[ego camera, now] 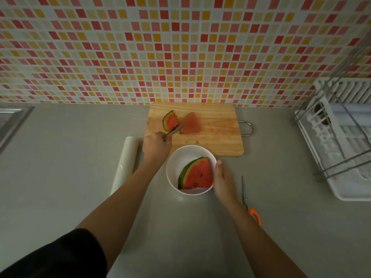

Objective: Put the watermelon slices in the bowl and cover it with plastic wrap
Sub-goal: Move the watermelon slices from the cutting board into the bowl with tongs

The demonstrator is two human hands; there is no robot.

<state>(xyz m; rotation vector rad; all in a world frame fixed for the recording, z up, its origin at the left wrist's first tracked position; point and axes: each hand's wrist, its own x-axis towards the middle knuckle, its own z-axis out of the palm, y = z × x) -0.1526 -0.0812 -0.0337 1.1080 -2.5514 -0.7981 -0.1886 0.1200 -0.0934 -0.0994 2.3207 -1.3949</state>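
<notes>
A white bowl (176,157) stands on the grey counter just in front of the wooden cutting board (216,133). Several watermelon slices (197,174) lie stacked in the bowl. Two more slices remain on the board, a left slice (170,120) and a right slice (191,123). My left hand (156,146) grips metal tongs (173,130) whose tips reach between those two slices. My right hand (221,177) holds the bowl's right rim, thumb up along it. A roll of plastic wrap (125,163) lies left of my left arm.
Orange-handled scissors (250,201) lie on the counter right of my right arm. A white dish rack (341,137) with a metal frame fills the right side. A sink edge (12,121) shows at far left. A tiled wall rises behind the board.
</notes>
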